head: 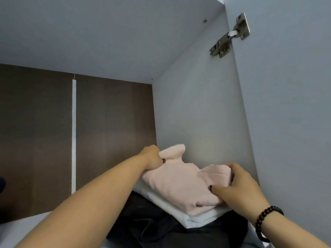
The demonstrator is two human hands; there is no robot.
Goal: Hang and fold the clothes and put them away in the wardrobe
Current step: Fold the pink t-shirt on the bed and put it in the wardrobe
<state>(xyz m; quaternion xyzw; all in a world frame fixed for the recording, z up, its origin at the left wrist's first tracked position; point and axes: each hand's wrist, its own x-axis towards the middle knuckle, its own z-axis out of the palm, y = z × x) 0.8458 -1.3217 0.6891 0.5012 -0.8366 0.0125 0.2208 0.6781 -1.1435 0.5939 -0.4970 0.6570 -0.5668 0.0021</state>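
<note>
A folded pale pink garment [180, 185] lies on top of a stack inside a wardrobe compartment, close to the right wall. Under it is a folded white garment [197, 219], and under that a dark grey or black one [154, 222]. My left hand [152, 157] grips the pink garment's far left edge, fingers curled into the cloth. My right hand [238, 188] holds its near right corner, thumb on top and fingers wrapped over the edge. A dark bead bracelet sits on my right wrist.
The white shelf [23, 228] shows at the lower left beside the stack. A brown back panel [111, 133] with a white vertical strip closes the rear. The grey side wall [202, 111] carries a metal door hinge [231, 35]; the compartment ceiling is low overhead.
</note>
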